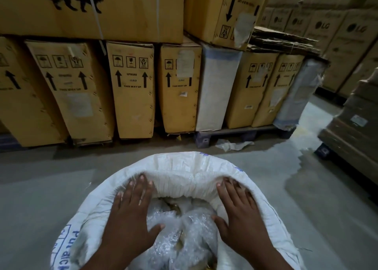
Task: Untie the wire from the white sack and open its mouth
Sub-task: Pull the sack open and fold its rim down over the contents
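The white woven sack (pixel 180 165) stands on the floor right below me, its mouth wide and its rim rolled outward. Blue print runs down its left side. Inside lies crumpled clear bubble wrap (pixel 184 235) over some brownish contents. My left hand (pixel 133 212) lies flat, fingers spread, on the left inner rim, thumb toward the bubble wrap. My right hand (pixel 239 214) presses flat on the right inner rim in the same way. Neither hand holds anything. No wire is visible.
A row of upright cardboard boxes (pixel 133 89) with arrow marks stands on a pallet (pixel 241 134) just beyond the sack, with larger boxes stacked on top. More stacked boxes (pixel 356 126) are at the right. A scrap of plastic (pixel 233 145) lies on the grey floor.
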`<state>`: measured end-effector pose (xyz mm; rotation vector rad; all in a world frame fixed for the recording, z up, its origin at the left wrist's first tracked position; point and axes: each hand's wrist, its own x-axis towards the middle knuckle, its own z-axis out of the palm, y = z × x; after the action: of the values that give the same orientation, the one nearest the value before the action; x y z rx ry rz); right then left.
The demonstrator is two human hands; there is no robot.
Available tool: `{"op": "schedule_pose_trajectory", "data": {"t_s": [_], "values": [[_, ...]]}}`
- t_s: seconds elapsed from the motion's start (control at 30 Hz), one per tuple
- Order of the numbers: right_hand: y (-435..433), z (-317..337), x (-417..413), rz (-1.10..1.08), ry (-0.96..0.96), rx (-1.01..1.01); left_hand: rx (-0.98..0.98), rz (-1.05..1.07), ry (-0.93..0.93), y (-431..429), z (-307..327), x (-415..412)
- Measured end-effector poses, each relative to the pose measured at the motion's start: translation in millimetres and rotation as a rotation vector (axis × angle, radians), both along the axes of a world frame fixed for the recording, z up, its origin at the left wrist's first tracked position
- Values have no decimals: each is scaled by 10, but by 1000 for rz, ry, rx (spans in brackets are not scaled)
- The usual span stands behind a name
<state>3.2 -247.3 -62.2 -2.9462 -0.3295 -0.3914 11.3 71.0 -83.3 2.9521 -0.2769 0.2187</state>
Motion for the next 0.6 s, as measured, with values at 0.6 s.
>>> {"op": "schedule_pose_trajectory", "data": {"t_s": [0.6], "values": [[103,382,-474,167,600,-137,143,-90,120,74,333,-414]]}}
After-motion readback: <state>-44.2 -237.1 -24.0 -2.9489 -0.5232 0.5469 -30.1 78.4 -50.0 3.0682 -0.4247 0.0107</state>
